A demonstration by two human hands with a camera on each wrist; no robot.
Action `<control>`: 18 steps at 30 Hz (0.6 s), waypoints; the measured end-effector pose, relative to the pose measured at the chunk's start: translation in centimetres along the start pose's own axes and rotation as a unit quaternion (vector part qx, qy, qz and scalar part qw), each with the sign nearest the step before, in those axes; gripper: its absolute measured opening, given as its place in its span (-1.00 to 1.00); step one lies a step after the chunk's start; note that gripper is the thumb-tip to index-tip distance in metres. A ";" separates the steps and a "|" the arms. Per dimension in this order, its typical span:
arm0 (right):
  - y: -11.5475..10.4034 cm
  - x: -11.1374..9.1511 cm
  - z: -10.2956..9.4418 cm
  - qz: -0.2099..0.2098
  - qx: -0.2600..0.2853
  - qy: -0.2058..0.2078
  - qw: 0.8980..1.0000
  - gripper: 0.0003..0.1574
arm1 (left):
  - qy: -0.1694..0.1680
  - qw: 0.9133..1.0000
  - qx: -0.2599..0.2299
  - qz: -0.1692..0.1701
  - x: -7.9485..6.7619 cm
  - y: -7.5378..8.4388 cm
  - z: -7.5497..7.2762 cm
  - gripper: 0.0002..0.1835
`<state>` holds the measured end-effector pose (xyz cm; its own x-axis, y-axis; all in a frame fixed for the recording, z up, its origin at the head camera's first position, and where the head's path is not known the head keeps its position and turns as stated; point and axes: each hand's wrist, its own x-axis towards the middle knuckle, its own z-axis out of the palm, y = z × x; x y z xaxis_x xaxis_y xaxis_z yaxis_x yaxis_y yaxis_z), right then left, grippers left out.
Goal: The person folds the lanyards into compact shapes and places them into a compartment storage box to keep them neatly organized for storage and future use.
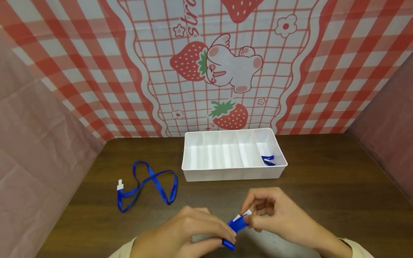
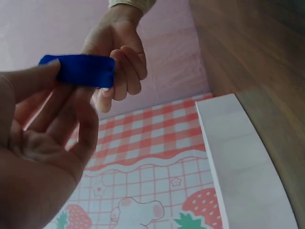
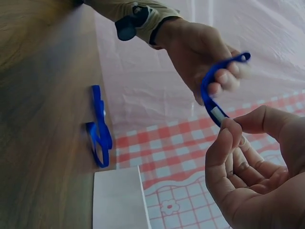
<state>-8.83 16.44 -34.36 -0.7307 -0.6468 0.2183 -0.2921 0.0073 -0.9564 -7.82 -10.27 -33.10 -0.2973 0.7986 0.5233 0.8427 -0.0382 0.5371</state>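
A blue lanyard (image 1: 238, 224), folded into a short flat strip, is held between both hands over the near part of the table. My left hand (image 1: 196, 229) pinches one end between thumb and fingers, and a folded loop sticks out below. At the other end my right hand (image 1: 279, 215) pinches the strip beside its white clip (image 3: 218, 113). The right wrist view shows the strip (image 3: 208, 88) bent in a curve between the hands. Seen from the left wrist, its blue band (image 2: 86, 71) lies broad and flat, the white clip hidden.
Beyond the hands stands a white divided box (image 1: 232, 174), with a folded blue lanyard (image 1: 268, 160) in its rightmost compartment. Another blue lanyard (image 1: 158, 182) with a white clip lies loosely looped at left on the brown table (image 1: 332, 179). A strawberry-print cloth (image 1: 274, 89) hangs behind.
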 end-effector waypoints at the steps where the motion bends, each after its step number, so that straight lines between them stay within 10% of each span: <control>1: 0.2 0.0 0.2 -0.009 -0.002 0.002 1.000 -0.67 | 0.012 1.000 0.013 -0.006 0.0 0.0 0.1 -0.80; 6: 0.4 -0.2 1.2 -0.034 -0.004 0.009 0.999 -0.71 | 0.058 0.997 0.051 -0.030 0.3 -0.2 0.7 -0.78; 13: 0.7 0.0 2.2 -0.060 -0.012 0.019 0.998 -0.71 | 0.074 0.981 0.004 -0.182 0.2 0.4 1.5 -0.65; 18: 1.1 0.1 2.5 -0.074 -0.008 0.020 0.997 -0.72 | 0.088 0.978 0.054 -0.181 0.2 0.5 2.0 -0.67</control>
<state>-7.69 14.43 -35.82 -0.7026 -0.6106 0.3654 -0.4082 -0.0747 -0.9098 -6.59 -8.89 -34.03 -0.6492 0.6319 0.4233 0.7081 0.2992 0.6396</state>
